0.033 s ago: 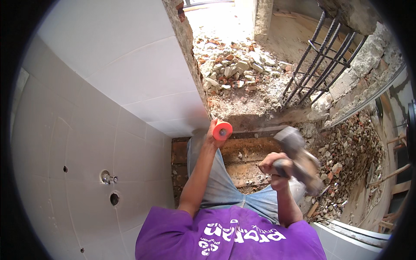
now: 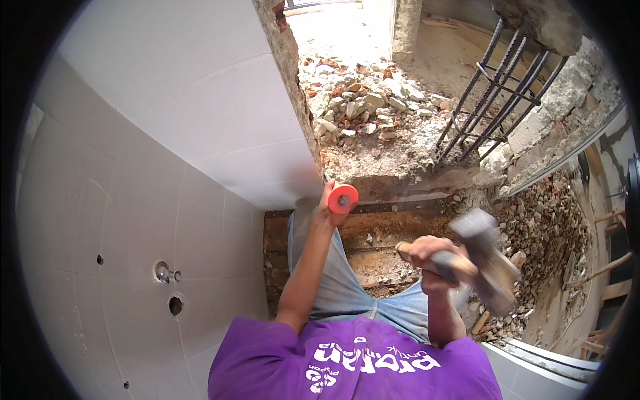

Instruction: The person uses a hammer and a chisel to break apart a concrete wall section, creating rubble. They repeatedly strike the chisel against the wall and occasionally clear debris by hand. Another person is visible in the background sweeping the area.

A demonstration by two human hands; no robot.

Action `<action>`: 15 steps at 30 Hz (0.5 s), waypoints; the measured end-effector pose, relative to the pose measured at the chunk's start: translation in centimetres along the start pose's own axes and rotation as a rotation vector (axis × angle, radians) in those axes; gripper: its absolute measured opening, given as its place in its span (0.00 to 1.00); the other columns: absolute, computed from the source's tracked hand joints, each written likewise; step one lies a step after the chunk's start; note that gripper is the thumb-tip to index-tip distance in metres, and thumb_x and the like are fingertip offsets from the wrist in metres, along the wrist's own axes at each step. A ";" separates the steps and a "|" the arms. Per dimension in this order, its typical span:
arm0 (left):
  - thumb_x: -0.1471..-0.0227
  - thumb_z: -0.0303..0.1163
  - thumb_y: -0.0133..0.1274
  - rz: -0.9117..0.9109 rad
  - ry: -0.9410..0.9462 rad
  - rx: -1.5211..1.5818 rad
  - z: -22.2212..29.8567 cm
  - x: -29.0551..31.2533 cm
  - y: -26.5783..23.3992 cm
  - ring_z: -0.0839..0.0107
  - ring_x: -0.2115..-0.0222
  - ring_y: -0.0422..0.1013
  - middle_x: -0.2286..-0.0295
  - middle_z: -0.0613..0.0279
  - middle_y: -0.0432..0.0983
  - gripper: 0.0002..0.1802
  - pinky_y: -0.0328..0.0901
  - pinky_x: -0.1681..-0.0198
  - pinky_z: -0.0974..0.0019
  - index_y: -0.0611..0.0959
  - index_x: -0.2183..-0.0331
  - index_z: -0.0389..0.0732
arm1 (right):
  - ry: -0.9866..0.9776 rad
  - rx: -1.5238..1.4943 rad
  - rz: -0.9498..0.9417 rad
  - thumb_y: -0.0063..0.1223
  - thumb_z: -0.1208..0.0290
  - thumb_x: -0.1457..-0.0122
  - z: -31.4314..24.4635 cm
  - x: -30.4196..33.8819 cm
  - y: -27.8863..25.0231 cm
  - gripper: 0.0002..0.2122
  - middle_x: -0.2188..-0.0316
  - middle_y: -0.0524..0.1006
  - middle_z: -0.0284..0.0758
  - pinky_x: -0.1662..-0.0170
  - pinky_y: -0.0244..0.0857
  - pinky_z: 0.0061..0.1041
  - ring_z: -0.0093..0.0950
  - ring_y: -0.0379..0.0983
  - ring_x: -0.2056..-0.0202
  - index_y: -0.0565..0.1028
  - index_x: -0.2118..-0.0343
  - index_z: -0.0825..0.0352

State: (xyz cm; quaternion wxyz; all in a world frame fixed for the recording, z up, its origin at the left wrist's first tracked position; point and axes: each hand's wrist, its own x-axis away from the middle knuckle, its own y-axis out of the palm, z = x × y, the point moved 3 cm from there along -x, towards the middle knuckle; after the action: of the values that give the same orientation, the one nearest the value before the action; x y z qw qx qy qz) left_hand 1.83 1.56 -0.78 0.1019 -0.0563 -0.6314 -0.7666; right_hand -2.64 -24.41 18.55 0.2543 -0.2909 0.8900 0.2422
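My left hand is wrapped round a chisel with a round orange-red hand guard. I look down on its metal struck end, in the middle of the guard. The chisel's tip is hidden, close to the broken lower edge of the tiled wall. Out to the right, my right hand grips a club hammer by its wooden handle. The heavy grey hammer head is smeared by motion and well apart from the chisel.
Broken brick and concrete rubble lies ahead beyond a low ledge, with more rubble at the right. Bare rebar stands at the upper right. A metal tap fitting sticks out of the left tiled wall.
My right hand and the hammer have swung a little to the right, farther from the chisel. My left hand and the chisel have stayed in place.
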 end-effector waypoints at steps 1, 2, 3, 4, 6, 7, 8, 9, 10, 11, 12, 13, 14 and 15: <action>0.42 0.40 0.37 -0.024 0.011 0.043 0.4 -0.2 -0.3 0.72 0.77 0.68 0.81 0.66 0.68 0.16 0.68 0.72 0.65 0.70 0.77 0.44 | -0.204 -0.106 -0.050 0.44 0.31 0.54 -2.0 -2.2 1.2 0.35 0.82 0.68 0.33 0.81 0.62 0.23 0.25 0.64 0.84 0.68 0.72 0.69; 0.42 0.41 0.37 -0.042 0.029 0.085 0.9 0.0 -0.9 0.71 0.77 0.69 0.80 0.66 0.69 0.16 0.69 0.72 0.65 0.71 0.77 0.44 | -0.358 -0.008 -0.078 0.47 0.42 0.47 -3.7 -3.6 2.5 0.26 0.84 0.67 0.32 0.83 0.62 0.25 0.24 0.63 0.86 0.68 0.74 0.67; 0.42 0.41 0.37 0.003 0.036 0.073 0.9 0.0 -1.1 0.70 0.76 0.70 0.80 0.65 0.70 0.17 0.69 0.71 0.64 0.72 0.76 0.43 | -0.470 -0.027 -0.076 0.47 0.50 0.45 -3.3 -3.5 2.8 0.20 0.85 0.67 0.31 0.82 0.62 0.24 0.24 0.64 0.85 0.68 0.75 0.66; 0.42 0.42 0.37 0.045 0.039 0.057 0.8 -0.1 -1.0 0.69 0.76 0.70 0.79 0.63 0.71 0.17 0.69 0.71 0.63 0.73 0.76 0.42 | -0.588 -0.044 -0.069 0.47 0.58 0.44 -2.6 -2.9 2.7 0.14 0.86 0.66 0.31 0.81 0.63 0.23 0.23 0.64 0.85 0.68 0.76 0.65; 0.42 0.43 0.37 0.067 -0.011 0.046 -0.4 -1.0 0.8 0.67 0.76 0.72 0.78 0.61 0.73 0.18 0.70 0.71 0.62 0.74 0.74 0.41 | -0.169 0.306 -0.092 0.45 0.65 0.45 3.7 0.2 1.0 0.10 0.86 0.67 0.35 0.79 0.63 0.28 0.31 0.66 0.84 0.67 0.76 0.67; 0.43 0.44 0.37 0.065 -0.033 0.050 -0.7 -0.9 1.6 0.66 0.76 0.72 0.77 0.60 0.74 0.19 0.70 0.71 0.62 0.75 0.73 0.40 | 0.071 0.488 -0.152 0.44 0.64 0.44 8.1 2.0 -0.1 0.11 0.86 0.67 0.39 0.78 0.61 0.30 0.36 0.66 0.84 0.67 0.75 0.68; 0.43 0.44 0.37 0.060 -0.063 0.054 -1.3 -1.1 2.3 0.65 0.76 0.73 0.77 0.59 0.75 0.19 0.70 0.71 0.61 0.75 0.72 0.40 | 0.385 0.670 -0.237 0.41 0.56 0.40 12.8 3.7 -1.8 0.18 0.86 0.65 0.45 0.78 0.58 0.32 0.40 0.63 0.84 0.67 0.74 0.70; 0.43 0.44 0.39 0.006 -0.125 0.010 -0.3 -1.1 1.6 0.64 0.78 0.73 0.78 0.59 0.75 0.19 0.71 0.72 0.60 0.76 0.72 0.39 | 0.530 0.686 -0.283 0.41 0.47 0.42 15.2 5.5 -2.6 0.24 0.86 0.62 0.47 0.78 0.56 0.34 0.41 0.61 0.84 0.66 0.74 0.71; 0.43 0.44 0.39 0.005 -0.082 -0.024 0.7 -1.3 1.7 0.65 0.78 0.73 0.78 0.59 0.75 0.19 0.71 0.72 0.60 0.76 0.72 0.40 | 0.522 0.693 -0.288 0.40 0.46 0.42 15.2 4.8 -2.3 0.25 0.87 0.62 0.46 0.79 0.56 0.34 0.40 0.61 0.84 0.66 0.75 0.71; 0.43 0.43 0.39 0.001 -0.042 -0.057 1.3 -1.5 1.8 0.65 0.78 0.73 0.79 0.59 0.75 0.18 0.71 0.72 0.60 0.76 0.72 0.40 | 0.513 0.702 -0.290 0.39 0.44 0.42 14.7 4.6 -1.9 0.27 0.87 0.62 0.45 0.79 0.56 0.34 0.39 0.61 0.84 0.66 0.75 0.71; 0.43 0.43 0.39 0.027 -0.028 -0.069 0.6 -0.7 0.5 0.66 0.78 0.73 0.79 0.59 0.75 0.18 0.71 0.73 0.60 0.76 0.72 0.40 | 0.548 0.715 -0.283 0.38 0.42 0.43 13.4 5.7 -1.4 0.28 0.87 0.62 0.45 0.79 0.56 0.33 0.38 0.61 0.84 0.66 0.75 0.71; 0.43 0.42 0.39 0.000 0.034 0.045 1.2 -1.1 0.4 0.67 0.78 0.72 0.79 0.60 0.75 0.17 0.70 0.73 0.61 0.75 0.74 0.41 | 0.554 0.593 -0.253 0.40 0.45 0.43 12.3 4.5 -0.9 0.25 0.88 0.64 0.39 0.79 0.56 0.31 0.34 0.64 0.84 0.68 0.76 0.69; 0.43 0.41 0.38 0.017 0.030 0.057 1.3 -0.8 -0.1 0.68 0.79 0.72 0.80 0.62 0.74 0.17 0.70 0.73 0.62 0.75 0.75 0.42 | 0.466 0.517 -0.226 0.41 0.48 0.43 10.7 4.1 -0.4 0.23 0.88 0.65 0.37 0.78 0.57 0.30 0.33 0.64 0.84 0.68 0.76 0.69; 0.42 0.41 0.38 0.031 0.001 0.076 0.3 -0.7 0.5 0.69 0.79 0.71 0.80 0.63 0.73 0.17 0.69 0.73 0.62 0.74 0.76 0.43 | 0.386 0.458 -0.181 0.41 0.51 0.42 8.9 4.1 -0.8 0.21 0.88 0.65 0.35 0.78 0.58 0.29 0.32 0.65 0.84 0.69 0.76 0.69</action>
State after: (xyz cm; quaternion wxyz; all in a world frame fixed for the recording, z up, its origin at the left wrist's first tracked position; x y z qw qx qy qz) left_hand 2.55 1.87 -0.41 0.1162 -0.0616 -0.6589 -0.7406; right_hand -2.24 -21.42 9.23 0.1602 -0.3446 0.9238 -0.0477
